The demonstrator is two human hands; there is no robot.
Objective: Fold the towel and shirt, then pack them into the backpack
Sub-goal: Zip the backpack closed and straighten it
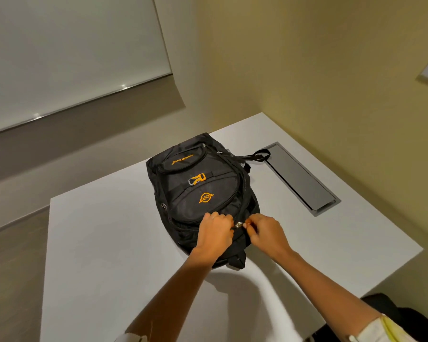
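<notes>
A black backpack [198, 186] with orange logos and an orange buckle lies flat on the white table [104, 243], its top end towards me. My left hand [215, 230] grips the fabric at the near end of the backpack, fingers curled over the zip line. Just to the right of it, my right hand [265, 233] pinches something small at the main zip, beside a metal zip slider [239, 225]. No towel or shirt is in view.
A grey recessed cable hatch [304, 178] is set into the table to the right of the backpack, with a backpack strap loop [261, 155] lying at its far end. Walls stand close behind the table. A dark chair [400, 314] sits at the lower right.
</notes>
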